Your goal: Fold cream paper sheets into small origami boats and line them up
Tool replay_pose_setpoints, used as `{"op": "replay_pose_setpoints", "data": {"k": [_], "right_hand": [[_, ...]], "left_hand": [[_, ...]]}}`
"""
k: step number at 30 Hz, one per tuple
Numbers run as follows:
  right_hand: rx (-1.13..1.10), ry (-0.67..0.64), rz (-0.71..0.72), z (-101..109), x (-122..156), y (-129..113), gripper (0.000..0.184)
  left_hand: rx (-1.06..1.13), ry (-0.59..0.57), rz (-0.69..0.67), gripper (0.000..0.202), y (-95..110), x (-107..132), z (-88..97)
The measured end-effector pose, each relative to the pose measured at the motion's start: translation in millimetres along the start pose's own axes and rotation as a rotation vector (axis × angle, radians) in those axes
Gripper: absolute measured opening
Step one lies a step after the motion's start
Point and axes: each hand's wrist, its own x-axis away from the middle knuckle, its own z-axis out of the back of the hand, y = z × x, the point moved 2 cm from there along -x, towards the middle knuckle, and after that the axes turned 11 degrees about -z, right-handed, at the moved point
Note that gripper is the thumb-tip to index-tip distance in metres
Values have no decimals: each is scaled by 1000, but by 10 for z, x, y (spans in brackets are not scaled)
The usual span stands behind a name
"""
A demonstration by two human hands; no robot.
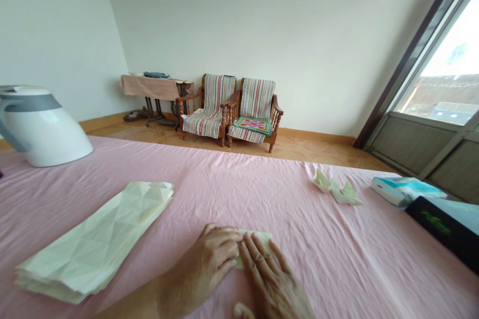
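On pink cloth (209, 184), right hand (271, 279) flat on paper (267, 235), fingers slightly apart; left hand (215, 254) curled, fingers' grip unclear

Right of the paper stack (95, 241), the hands (270, 273) hide much of a small paper (265, 235); beyond the stack, the picture's edge cuts off a white jug (56, 132).

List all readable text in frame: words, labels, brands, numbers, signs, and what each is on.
Nothing can be read with certainty.
Black-sided rectangular box with a pale top, right edge: green stylised lettering, too blurred to read.
White-and-teal soft pack behind it: any print is too small or blurred.
White-and-grey jug: no text visible.
Small pale folded paper, bottom centre: no text visible.
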Motion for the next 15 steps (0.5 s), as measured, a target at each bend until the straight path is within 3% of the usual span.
{"op": "replay_pose_setpoints", "data": {"k": [5, 15], "right_hand": [[67, -64, -30, -2, 85, 97, 91], [93, 39, -180, 87, 57, 191, 91]], "left_hand": [[-34, -46, 61, 22, 36, -12, 26], [-132, -20, 164, 31, -66, 52, 13]]}}
